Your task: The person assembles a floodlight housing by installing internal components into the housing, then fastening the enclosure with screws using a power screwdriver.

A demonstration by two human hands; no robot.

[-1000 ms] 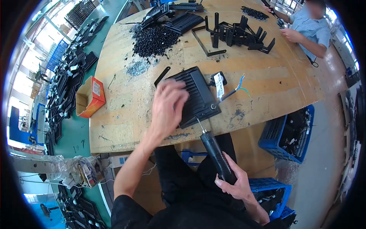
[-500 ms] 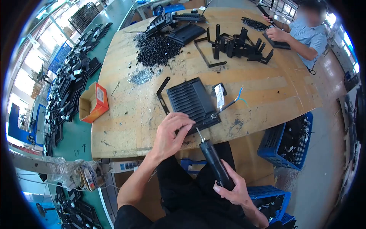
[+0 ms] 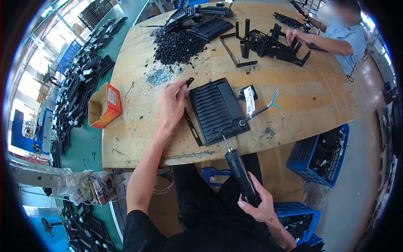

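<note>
Floodlight housing (image 3: 217, 110) lies ribbed side up near the tabletop's (image 3: 294, 96) front edge, and the left hand (image 3: 171, 105) has left its near corner for the bracket (image 3: 187, 82) alongside, fingers pinching its end, while the right hand (image 3: 260, 206) keeps gripping the electric screwdriver (image 3: 240, 176), suggesting bracket fitting comes next.

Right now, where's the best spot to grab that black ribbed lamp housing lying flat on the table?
Probably the lamp housing by its two long side edges, coming from above: it lies flat, ribs up, cable off the right side, bracket at the left hand.
</note>
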